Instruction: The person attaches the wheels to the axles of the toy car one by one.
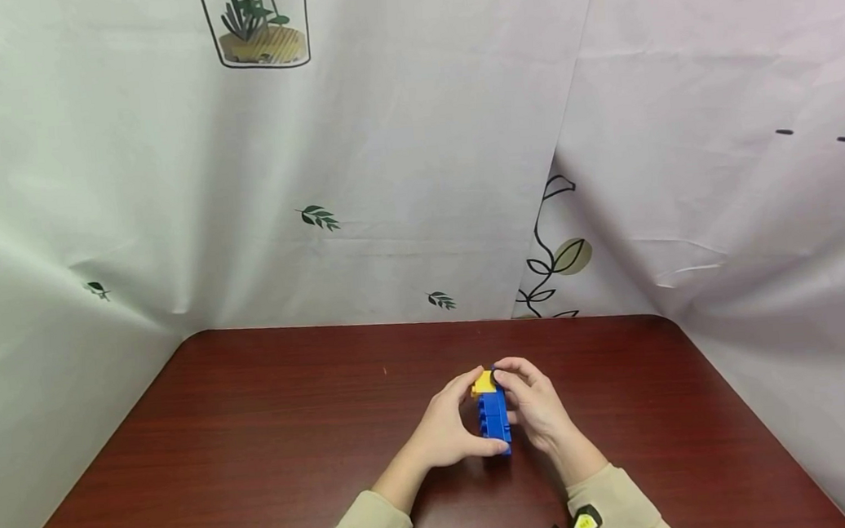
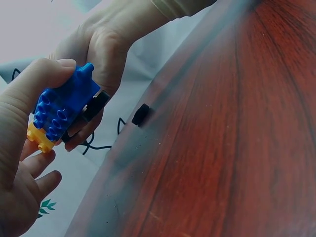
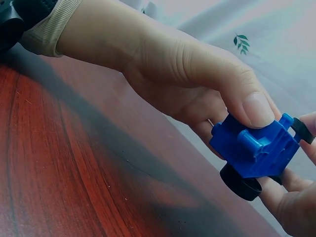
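Note:
Both hands hold a small toy vehicle built of blue blocks (image 1: pixel 494 418), with a yellow block (image 1: pixel 483 382) at its far end. My left hand (image 1: pixel 441 430) spans its length, thumb at the near blue end and fingers by the yellow block. From the other side my right hand (image 1: pixel 539 411) grips it, thumb at the far end beside the yellow. Round studs show on the blue blocks (image 2: pixel 74 96) in the left wrist view. A black wheel (image 3: pixel 241 182) sits under the blue body (image 3: pixel 254 145) in the right wrist view, close to the left fingertips.
Beneath the hands lies a dark red wooden table (image 1: pixel 295 436), its far edge against a white curtain (image 1: pixel 399 135) printed with plants. A small black piece (image 2: pixel 140 114) shows near a cable in the left wrist view. Black devices (image 1: pixel 584 523) are strapped at the cuffs.

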{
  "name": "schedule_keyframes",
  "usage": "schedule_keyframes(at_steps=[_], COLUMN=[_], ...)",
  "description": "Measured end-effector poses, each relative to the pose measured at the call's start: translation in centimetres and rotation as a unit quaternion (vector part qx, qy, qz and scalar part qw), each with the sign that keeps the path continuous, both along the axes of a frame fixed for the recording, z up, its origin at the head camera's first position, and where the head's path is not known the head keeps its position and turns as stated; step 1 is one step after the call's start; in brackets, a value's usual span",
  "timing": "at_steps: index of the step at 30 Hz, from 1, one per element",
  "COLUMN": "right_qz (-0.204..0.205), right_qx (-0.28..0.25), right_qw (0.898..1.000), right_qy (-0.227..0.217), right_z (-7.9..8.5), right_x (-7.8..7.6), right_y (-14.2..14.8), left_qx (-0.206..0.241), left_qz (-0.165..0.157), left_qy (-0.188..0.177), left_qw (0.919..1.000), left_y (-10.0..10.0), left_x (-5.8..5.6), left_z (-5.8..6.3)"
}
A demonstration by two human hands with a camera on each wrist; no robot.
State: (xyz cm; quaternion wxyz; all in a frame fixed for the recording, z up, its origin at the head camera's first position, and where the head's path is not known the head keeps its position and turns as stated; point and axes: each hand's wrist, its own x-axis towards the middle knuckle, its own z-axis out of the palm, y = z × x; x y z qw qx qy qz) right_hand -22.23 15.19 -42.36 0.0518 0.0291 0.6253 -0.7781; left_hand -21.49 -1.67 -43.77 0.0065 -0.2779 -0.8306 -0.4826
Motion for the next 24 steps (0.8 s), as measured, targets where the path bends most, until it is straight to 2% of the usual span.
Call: schedule_keyframes(at_steps=[7, 13, 24], right_qz=[-0.006, 0.016, 0.012], right_qx=[0.006, 0.039, 0.104], right_qw=[1.000, 0.999, 0.994], right_qy=[0.000, -0.006, 0.037], right_z=[-0.2, -0.3, -0.7], right_x=[-0.2, -0.4, -0.8], right_y=[0.0, 0.3, 1.4], left_qx=[-0.001, 0.001, 0.010], left_qz=[0.000, 0.002, 0.010], left_qy=[0.001, 0.004, -0.001], left_qw=[1.0000, 1.0000, 0.9999], left_y=[0.0, -0.1, -0.3], left_x=[-0.1, -0.3, -0.4], left_z=[0.0, -0.3, -0.7])
